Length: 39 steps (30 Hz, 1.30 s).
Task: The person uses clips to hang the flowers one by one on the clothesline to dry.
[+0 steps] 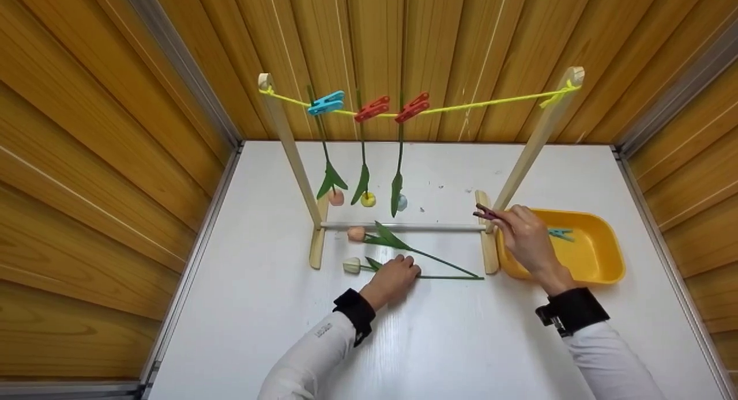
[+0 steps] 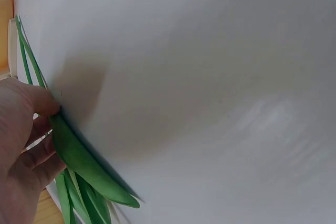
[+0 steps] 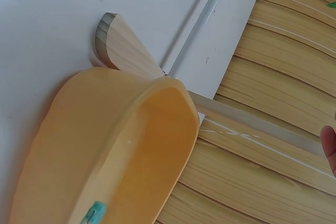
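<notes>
Five tulips, five visible clothespins, one yellow cord, one wooden rack, one basin.

wood-grain panelled walls, three sides | white tabletop | grey edge strips

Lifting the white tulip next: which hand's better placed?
Left, most likely. The left hand is at the white tulip, thumb and fingers around its stem. The right hand is off by the yellow basin, occupied with a dark clothespin.
</notes>
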Available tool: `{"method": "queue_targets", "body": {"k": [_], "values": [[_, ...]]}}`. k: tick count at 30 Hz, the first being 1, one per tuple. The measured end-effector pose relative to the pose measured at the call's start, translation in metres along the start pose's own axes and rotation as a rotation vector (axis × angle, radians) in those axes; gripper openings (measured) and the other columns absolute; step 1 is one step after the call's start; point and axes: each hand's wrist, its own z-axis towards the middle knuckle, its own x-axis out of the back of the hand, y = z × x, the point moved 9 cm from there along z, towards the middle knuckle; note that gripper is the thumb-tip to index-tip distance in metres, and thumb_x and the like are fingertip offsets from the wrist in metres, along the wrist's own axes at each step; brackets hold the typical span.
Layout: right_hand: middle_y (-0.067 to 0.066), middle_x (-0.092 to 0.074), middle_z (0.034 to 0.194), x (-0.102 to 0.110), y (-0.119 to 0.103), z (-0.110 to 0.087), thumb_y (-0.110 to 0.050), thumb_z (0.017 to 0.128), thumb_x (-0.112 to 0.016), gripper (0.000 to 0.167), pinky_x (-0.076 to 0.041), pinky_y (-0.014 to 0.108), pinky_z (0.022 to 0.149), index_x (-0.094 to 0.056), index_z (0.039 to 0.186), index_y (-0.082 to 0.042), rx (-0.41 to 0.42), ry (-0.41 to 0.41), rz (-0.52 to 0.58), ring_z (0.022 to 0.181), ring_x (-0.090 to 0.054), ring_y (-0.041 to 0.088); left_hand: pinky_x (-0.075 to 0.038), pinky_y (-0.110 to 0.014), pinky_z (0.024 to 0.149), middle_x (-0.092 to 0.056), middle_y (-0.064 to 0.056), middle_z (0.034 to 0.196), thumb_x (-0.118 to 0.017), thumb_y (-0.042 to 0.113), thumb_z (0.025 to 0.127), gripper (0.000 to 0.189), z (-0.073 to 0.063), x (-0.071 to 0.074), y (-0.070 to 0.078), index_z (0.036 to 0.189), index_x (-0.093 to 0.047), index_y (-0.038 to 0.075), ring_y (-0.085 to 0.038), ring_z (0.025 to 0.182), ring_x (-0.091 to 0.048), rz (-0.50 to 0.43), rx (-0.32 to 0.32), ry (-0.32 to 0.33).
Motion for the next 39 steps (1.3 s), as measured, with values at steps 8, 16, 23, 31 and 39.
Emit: {"method": "queue_targets", "body": {"k": [8, 16, 23, 31, 39], "values": [[0.011, -0.059, 0.076, 0.000, 0.001, -0.001, 0.003, 0.082, -0.075, 0.016, -0.036, 0.016, 0.064, -0.073, 0.098, 0.005, -0.012, 0.018, 0.009, 0.069, -0.050, 0.017, -0.051, -0.028, 0.074, -0.064, -0.001, 0.099, -0.059, 0.011, 0.091, 0.018, -0.002, -0.003, -0.002, 0.105, -0.069, 0.017, -0.018, 0.090, -0.059, -0.048, 0.003, -0.001], [0.011, -0.060, 0.076, -0.001, 0.003, -0.003, 0.003, 0.082, -0.075, 0.017, -0.036, 0.018, 0.064, -0.074, 0.100, 0.005, -0.019, 0.023, 0.008, 0.069, -0.051, 0.019, -0.053, -0.026, 0.075, -0.061, -0.002, 0.097, -0.060, 0.008, 0.092, 0.016, -0.006, -0.001, -0.006, 0.097, -0.073, 0.014, -0.019, 0.090, -0.059, -0.142, 0.033, 0.033], [0.013, -0.059, 0.076, 0.000, 0.006, -0.003, 0.004, 0.082, -0.075, 0.015, -0.037, 0.018, 0.066, -0.072, 0.096, 0.007, -0.020, 0.021, 0.003, 0.069, -0.053, 0.021, -0.053, -0.026, 0.072, -0.059, -0.003, 0.096, -0.059, 0.012, 0.096, 0.013, -0.011, 0.009, -0.009, 0.096, -0.072, 0.013, -0.019, 0.086, -0.061, -0.198, 0.047, 0.085], [0.013, -0.058, 0.076, 0.001, 0.012, -0.004, 0.001, 0.083, -0.075, 0.014, -0.033, 0.016, 0.065, -0.072, 0.095, 0.007, -0.058, -0.006, -0.021, 0.069, -0.049, 0.019, -0.052, -0.028, 0.073, -0.065, -0.002, 0.092, -0.054, 0.016, 0.100, 0.011, -0.014, 0.014, -0.011, 0.102, -0.064, 0.013, -0.018, 0.084, -0.064, -0.193, 0.037, 0.103], [0.012, -0.058, 0.076, 0.003, 0.017, -0.002, -0.001, 0.085, -0.073, 0.012, -0.033, 0.015, 0.065, -0.072, 0.095, 0.005, -0.089, -0.015, -0.024, 0.069, -0.049, 0.019, -0.052, -0.028, 0.077, -0.066, -0.002, 0.097, -0.048, 0.017, 0.104, 0.015, -0.016, 0.024, -0.018, 0.110, -0.060, 0.012, -0.018, 0.089, -0.064, -0.295, 0.056, 0.138]]}}
